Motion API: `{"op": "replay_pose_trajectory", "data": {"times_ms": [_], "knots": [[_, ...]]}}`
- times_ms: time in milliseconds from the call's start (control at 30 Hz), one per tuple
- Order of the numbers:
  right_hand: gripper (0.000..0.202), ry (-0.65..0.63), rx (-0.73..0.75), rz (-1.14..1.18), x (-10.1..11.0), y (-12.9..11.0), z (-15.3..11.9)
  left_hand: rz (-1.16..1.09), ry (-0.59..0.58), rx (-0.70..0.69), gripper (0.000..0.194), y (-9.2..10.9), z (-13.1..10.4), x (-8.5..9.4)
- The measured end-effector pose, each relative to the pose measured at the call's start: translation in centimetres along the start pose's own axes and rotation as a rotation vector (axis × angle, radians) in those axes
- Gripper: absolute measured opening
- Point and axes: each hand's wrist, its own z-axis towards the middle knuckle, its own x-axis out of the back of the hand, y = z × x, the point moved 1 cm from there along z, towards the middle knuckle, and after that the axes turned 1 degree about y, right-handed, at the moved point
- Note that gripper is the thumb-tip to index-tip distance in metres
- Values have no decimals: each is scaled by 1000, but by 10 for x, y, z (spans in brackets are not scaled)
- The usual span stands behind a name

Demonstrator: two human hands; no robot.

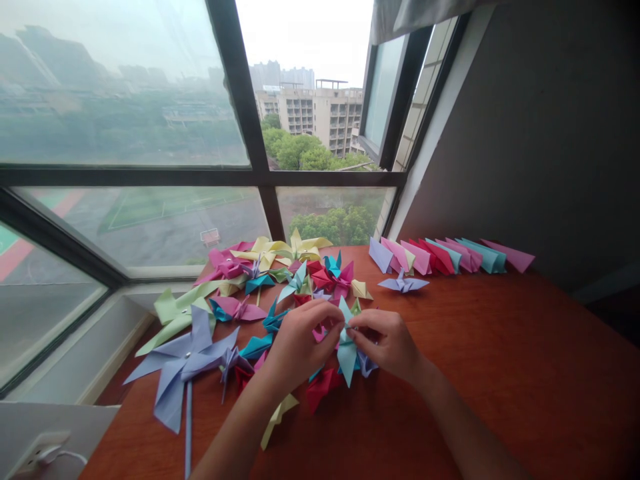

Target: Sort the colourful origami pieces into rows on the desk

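Observation:
Between my two hands is a pale aqua paper crane (347, 357), held above the table with its wings pointing up and down in the view. My left hand (306, 333) pinches it from the left, thumb and forefinger meeting at its middle. From the right, my right hand (387, 340) pinches the same middle part with closed fingertips. Below and around my hands lie several folded cranes, among them a red one (323, 388), a blue one (257, 347) and a pink one (239, 309). My fingers hide part of the held crane's body.
A lavender pinwheel (187, 360) on a stick lies at the left, with a green pinwheel (177, 310) and a yellow pinwheel (297, 248) behind. Folded paper planes (440, 257) stand in a row at back right, near a lavender crane (403, 283). The window (320, 179) borders the wooden table (500, 373).

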Motion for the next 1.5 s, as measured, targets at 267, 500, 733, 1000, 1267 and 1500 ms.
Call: {"op": "replay_pose_trajectory", "data": {"times_ms": [267,500,733,1000,1267,1500], "knots": [[12,-11,-2,24,1,-3,1,39,53,-21,11,5,0,0],[14,38,33,-59,1,-3,0,16,128,-9,10,5,1,3],[10,49,45,-100,1,-2,-1,-23,122,17,7,2,2,7],[9,16,57,-92,0,-3,-1,242,32,-133,14,-2,-2,1],[10,11,51,-103,0,-1,-1,386,64,-258,14,0,0,4],[9,149,-60,-127,4,0,0,280,155,-64,8,-3,-1,8]]}}
